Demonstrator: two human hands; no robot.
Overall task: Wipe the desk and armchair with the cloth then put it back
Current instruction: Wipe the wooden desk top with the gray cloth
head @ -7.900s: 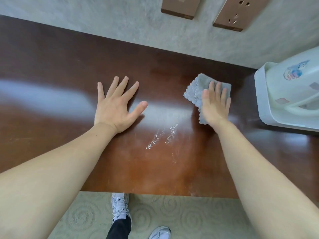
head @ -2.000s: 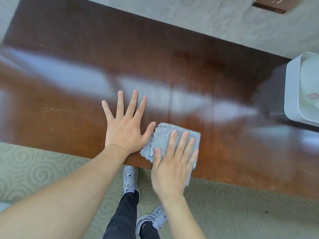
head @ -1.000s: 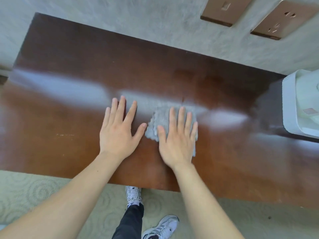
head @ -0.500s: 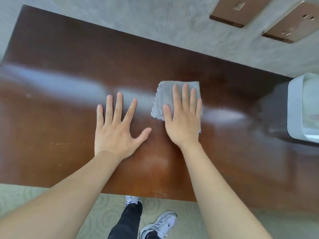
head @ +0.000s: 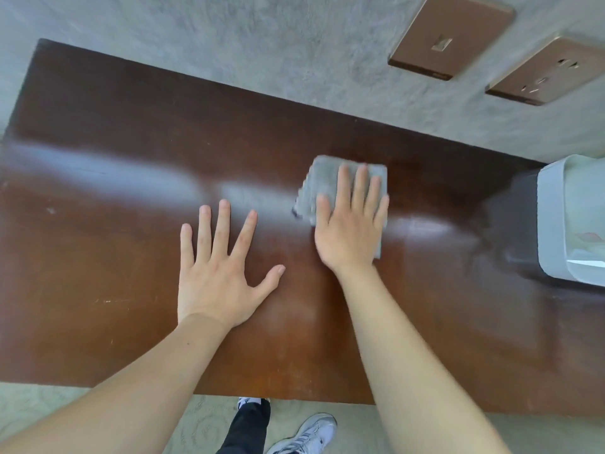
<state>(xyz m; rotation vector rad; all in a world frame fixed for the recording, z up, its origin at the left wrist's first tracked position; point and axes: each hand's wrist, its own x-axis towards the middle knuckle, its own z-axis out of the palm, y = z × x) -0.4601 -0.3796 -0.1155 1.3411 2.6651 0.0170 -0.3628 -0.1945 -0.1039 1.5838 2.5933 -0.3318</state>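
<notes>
A grey cloth (head: 319,183) lies flat on the glossy dark brown desk (head: 114,244), right of its middle. My right hand (head: 348,229) presses down on the cloth with fingers together, covering most of it. My left hand (head: 219,268) rests palm-down on the bare wood to the left of the cloth, fingers spread, holding nothing. The armchair is not in view.
A white appliance (head: 571,221) stands on the desk's right end, close to the cloth. Two bronze wall plates (head: 450,36) sit on the grey wall behind the desk. Beyond the desk's near edge lies patterned carpet, with my shoes (head: 304,434) on it.
Over the last second my right hand has slid the cloth away from the near edge toward the wall and slightly right. My left hand has stayed flat on the desk.
</notes>
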